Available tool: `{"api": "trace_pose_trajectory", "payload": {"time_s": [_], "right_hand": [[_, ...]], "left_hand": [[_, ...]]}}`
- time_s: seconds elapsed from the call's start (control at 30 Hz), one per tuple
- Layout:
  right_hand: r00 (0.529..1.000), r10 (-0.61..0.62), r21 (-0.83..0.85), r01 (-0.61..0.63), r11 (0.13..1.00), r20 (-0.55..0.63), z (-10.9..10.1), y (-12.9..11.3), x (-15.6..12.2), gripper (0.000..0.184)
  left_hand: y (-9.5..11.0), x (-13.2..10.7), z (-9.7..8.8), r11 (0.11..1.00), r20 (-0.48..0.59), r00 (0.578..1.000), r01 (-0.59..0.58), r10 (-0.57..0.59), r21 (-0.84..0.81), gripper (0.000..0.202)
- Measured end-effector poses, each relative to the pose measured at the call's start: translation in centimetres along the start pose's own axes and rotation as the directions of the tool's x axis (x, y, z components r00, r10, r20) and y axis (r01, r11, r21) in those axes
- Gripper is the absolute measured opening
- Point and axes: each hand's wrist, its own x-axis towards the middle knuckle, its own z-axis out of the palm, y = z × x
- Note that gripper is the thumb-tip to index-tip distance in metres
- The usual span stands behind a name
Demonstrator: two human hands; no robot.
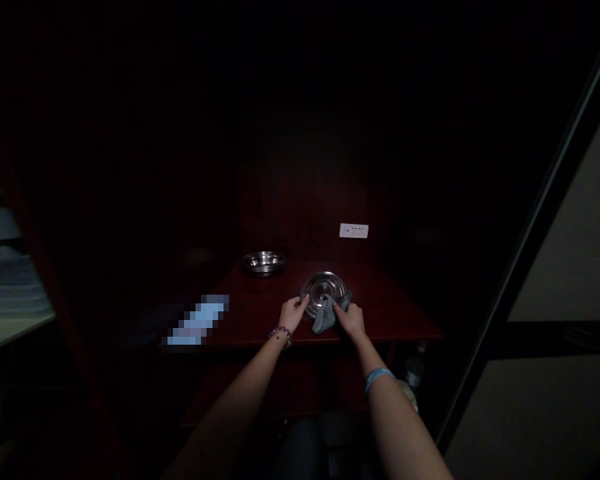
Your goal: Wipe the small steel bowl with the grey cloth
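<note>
A shiny round metal plate (325, 283) is held tilted over the dark red desk (380, 317), its inside facing me. My left hand (293, 313) grips the plate's left rim, thumb on the inner side. In my right hand (351, 320) is a grey cloth (324, 317), pressed against the lower right of the plate. The cloth hangs over the near rim; my right fingers behind it are hidden. Farther back on the left of the desk sits a small stack of metal plates (264, 263).
A white power socket (354, 231) is on the back panel. Toward the left lies a blurred-out bright rectangle (197, 323). Below the desk's right side stands a bottle (415, 370). Pale stacked items (13, 287) rest on a shelf at far left.
</note>
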Motion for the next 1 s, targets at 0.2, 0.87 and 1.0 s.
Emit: {"api": "trace_pose_trajectory", "payload": {"time_s": [0.2,0.87,1.0], "right_hand": [[0.999,0.03,-0.123,-0.024,0.992,0.042,-0.2,-0.3,-0.9,0.061],[0.997,0.008,-0.112,0.0,0.994,0.073,0.1,0.2,-0.4,0.061],[0.999,0.001,-0.04,0.0,0.999,0.035,0.2,0.7,0.0,0.056]], "left_hand": [[-0.4,0.1,-0.3,0.999,-0.065,0.998,0.008,-0.005,0.038,0.046],[-0.7,0.1,-0.2,0.996,0.032,0.997,-0.067,0.069,-0.059,0.052],[-0.8,0.2,-0.2,0.991,0.005,0.996,-0.089,0.09,-0.098,0.045]]}}
